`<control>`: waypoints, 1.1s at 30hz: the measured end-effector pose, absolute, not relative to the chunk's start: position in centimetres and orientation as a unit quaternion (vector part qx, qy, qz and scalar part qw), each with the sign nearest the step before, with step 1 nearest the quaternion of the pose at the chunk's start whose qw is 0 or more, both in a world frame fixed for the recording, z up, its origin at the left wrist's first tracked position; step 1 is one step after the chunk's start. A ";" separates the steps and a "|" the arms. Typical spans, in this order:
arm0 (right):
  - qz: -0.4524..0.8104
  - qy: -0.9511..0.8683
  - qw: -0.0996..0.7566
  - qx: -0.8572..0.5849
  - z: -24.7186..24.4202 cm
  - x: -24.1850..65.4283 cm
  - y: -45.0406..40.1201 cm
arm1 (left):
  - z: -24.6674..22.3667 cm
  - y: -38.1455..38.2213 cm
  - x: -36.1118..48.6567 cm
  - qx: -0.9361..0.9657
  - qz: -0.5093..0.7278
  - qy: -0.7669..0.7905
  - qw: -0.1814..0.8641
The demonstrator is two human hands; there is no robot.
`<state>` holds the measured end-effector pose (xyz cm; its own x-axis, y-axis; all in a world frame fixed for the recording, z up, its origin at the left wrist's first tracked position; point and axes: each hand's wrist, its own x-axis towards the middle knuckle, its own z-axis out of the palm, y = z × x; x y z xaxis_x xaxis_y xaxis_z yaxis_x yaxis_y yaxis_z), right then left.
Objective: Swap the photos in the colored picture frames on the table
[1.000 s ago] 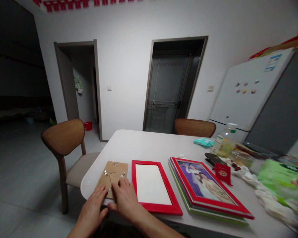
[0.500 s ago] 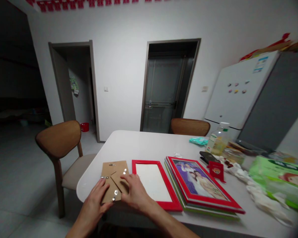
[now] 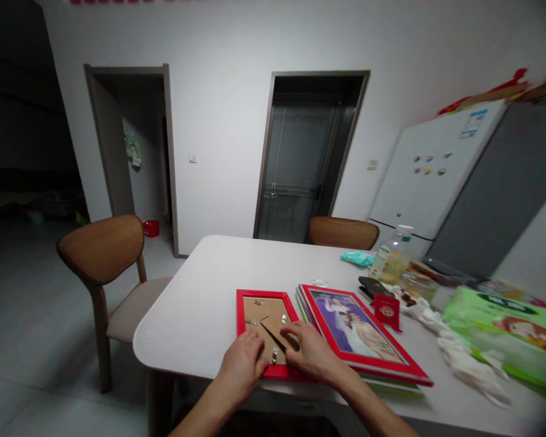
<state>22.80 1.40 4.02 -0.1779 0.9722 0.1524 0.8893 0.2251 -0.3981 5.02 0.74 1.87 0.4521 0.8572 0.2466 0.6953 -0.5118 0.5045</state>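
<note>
Partly hidden: backing board (image 3: 273, 308), under left hand (image 3: 242, 362), right hand (image 3: 313, 353).

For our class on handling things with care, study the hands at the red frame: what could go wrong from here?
The brown backing board could catch on the red frame and sit crooked, since both hands, left and right, press near its lower part.

The right hand, close beside the stacked frames, might nudge them.

A metal clip near the fingers could pinch or scratch.
</note>
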 end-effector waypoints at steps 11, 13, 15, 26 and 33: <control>0.043 -0.746 0.189 -0.637 2.0 21.8 2.4 | 1.3 -0.1 3.7 0.833 0.229 0.473 0.172; 0.036 -0.754 0.187 -0.628 1.7 21.5 2.4 | 1.5 -0.1 3.5 0.835 0.221 0.475 0.171; 0.039 -0.764 0.177 -0.619 1.7 21.3 2.0 | 1.8 -0.3 3.0 0.837 0.209 0.476 0.173; 0.070 -0.803 0.167 -0.568 2.7 20.7 2.1 | 2.6 -0.9 2.3 0.843 0.173 0.475 0.182; -0.019 -0.770 0.149 -0.620 2.2 21.2 4.5 | 1.8 -0.6 2.2 0.838 0.188 0.479 0.183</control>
<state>21.23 4.49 2.18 -0.1864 0.9496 0.2521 0.9607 0.2299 -0.1556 2.18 -0.65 1.79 0.4704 0.8713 0.1396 0.7335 -0.4741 0.4871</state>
